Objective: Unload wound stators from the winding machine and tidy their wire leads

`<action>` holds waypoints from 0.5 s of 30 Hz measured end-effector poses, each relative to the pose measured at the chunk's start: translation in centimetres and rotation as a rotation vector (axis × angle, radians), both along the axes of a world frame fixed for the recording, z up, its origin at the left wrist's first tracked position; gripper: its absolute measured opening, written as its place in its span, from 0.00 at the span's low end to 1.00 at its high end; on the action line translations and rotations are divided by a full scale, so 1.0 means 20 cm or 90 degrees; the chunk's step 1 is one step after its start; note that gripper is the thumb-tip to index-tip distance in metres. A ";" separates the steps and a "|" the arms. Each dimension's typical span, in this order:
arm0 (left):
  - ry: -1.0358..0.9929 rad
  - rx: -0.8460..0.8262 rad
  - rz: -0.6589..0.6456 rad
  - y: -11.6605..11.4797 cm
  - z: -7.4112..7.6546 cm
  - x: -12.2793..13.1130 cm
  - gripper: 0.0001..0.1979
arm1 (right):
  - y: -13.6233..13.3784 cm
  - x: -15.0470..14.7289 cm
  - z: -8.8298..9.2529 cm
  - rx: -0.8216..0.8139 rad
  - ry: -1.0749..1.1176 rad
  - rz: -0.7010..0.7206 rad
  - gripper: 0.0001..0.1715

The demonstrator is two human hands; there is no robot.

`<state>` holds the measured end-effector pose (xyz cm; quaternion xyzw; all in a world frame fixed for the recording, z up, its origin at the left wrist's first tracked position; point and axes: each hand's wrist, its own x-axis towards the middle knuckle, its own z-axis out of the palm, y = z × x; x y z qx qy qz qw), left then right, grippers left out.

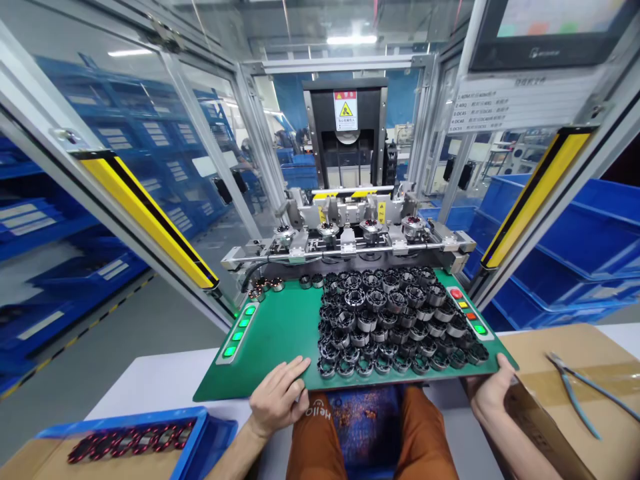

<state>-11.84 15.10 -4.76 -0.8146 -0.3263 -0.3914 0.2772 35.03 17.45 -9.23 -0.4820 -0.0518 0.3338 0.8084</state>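
Note:
My left hand [278, 397] lies flat with fingers stretched out on the front edge of the green work plate [280, 330], just left of a dense pile of dark metal rings [395, 320]. My right hand [489, 393] curls round the plate's front right corner, thumb on top, next to a cardboard box flap [540, 420]. It holds no ring. Behind the pile stands a fixture [350, 237] with several rings seated in a row.
A blue tray [150, 433] with red-wound rings sits at the lower left. Pliers [575, 390] lie on cardboard at the right. Green lit buttons [239, 331] line the plate's left side, coloured ones the right [467, 310]. Yellow light-curtain bars flank the opening.

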 end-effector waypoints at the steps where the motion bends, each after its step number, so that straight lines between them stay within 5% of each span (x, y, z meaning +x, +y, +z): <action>1: -0.001 -0.002 0.001 0.00 0.00 0.00 0.08 | 0.00 -0.01 0.01 -0.005 0.016 -0.013 0.27; 15: -0.029 -0.032 0.002 0.00 0.01 0.02 0.07 | -0.01 -0.03 0.07 -0.023 0.026 -0.024 0.31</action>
